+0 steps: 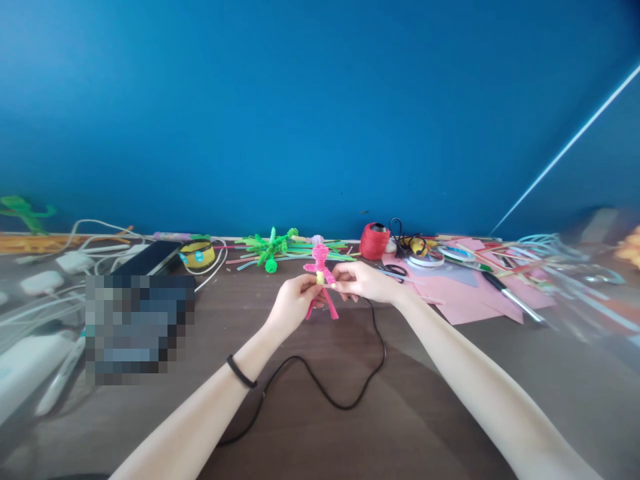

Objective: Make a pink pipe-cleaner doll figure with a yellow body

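A small pink pipe-cleaner figure (321, 253) is held upright between my hands, above the dark table. It has a coiled head, short arms, a pale yellow middle and two dangling legs. My left hand (299, 299) pinches it at the waist from the left, fingers closed. From the right, my right hand (361, 281) has its thumb and fingertips closed at the yellow middle, where a thin pale strand seems to run. Just behind the figure lies a green pipe-cleaner figure (271, 250) on a bunch of loose pipe cleaners.
A black cable (345, 406) curves across the table (320, 440) below my hands. White chargers (43, 283) and a phone (147, 258) lie left. Red twine (375, 241), scissors (394, 271), pink paper (457, 300) and a pen (515, 299) lie right. A blue wall (320, 120) stands behind.
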Action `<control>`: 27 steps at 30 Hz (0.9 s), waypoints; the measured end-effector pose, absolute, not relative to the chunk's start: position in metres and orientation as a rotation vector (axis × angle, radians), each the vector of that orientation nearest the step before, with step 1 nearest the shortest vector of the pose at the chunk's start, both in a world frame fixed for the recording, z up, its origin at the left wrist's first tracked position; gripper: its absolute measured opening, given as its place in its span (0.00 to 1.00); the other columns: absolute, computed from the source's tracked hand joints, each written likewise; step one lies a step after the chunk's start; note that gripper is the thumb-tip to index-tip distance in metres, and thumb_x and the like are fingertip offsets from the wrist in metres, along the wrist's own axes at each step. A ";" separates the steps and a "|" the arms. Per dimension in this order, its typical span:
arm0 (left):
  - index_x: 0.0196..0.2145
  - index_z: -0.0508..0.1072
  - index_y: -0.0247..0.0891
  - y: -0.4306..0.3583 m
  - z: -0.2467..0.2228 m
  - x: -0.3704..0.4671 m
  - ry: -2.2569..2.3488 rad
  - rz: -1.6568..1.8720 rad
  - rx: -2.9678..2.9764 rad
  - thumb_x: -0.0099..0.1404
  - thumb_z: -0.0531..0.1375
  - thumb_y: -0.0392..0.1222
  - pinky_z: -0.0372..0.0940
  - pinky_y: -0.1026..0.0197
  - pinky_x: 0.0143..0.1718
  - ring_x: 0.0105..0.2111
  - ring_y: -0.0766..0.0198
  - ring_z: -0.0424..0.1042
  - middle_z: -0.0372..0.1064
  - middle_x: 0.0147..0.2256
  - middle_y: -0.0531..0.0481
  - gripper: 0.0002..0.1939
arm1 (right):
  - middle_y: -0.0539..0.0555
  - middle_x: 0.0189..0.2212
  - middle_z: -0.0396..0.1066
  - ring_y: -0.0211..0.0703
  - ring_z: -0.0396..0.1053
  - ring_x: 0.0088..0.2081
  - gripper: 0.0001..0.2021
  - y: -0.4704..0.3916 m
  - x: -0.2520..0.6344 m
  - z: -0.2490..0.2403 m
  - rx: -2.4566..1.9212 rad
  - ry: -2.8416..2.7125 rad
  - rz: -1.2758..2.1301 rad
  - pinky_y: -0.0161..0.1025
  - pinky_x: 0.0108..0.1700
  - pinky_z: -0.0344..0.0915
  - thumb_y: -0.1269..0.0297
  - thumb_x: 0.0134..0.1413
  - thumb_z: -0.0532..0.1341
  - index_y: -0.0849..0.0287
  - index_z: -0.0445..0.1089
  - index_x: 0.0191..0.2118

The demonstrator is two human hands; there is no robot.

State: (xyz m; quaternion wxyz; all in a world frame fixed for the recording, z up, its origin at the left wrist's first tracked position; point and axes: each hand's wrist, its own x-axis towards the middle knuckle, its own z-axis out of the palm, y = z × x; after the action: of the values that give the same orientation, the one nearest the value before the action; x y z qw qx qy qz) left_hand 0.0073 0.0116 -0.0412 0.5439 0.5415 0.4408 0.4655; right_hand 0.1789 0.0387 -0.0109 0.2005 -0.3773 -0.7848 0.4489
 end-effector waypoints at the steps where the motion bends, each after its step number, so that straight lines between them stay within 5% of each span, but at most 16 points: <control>1: 0.28 0.73 0.34 0.011 -0.040 0.007 1.059 1.110 1.291 0.52 0.59 0.39 0.67 0.62 0.28 0.24 0.64 0.71 0.72 0.24 0.49 0.06 | 0.48 0.19 0.63 0.32 0.59 0.20 0.11 0.039 0.179 -0.011 -1.045 -2.188 1.263 0.31 0.22 0.57 0.58 0.49 0.56 0.63 0.62 0.33; 13: 0.28 0.76 0.33 0.011 -0.042 0.006 1.133 1.197 1.293 0.49 0.59 0.39 0.64 0.63 0.29 0.24 0.65 0.69 0.71 0.23 0.49 0.09 | 0.48 0.18 0.62 0.31 0.58 0.20 0.14 0.037 0.177 -0.011 -1.037 -2.200 1.253 0.30 0.21 0.56 0.59 0.51 0.56 0.66 0.66 0.38; 27: 0.26 0.75 0.32 0.010 -0.034 0.005 1.000 1.243 1.046 0.46 0.63 0.37 0.63 0.64 0.28 0.22 0.68 0.68 0.71 0.21 0.50 0.07 | 0.51 0.24 0.67 0.34 0.66 0.23 0.14 0.048 0.179 -0.029 -0.953 -2.082 1.330 0.32 0.26 0.63 0.56 0.49 0.57 0.65 0.67 0.32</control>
State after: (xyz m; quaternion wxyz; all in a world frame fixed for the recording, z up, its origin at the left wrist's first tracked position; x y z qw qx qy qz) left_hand 0.0052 0.0097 -0.0336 0.5787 0.4470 0.4275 0.5315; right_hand 0.1791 0.0482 -0.0288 0.2440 -0.3490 -0.7625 0.4871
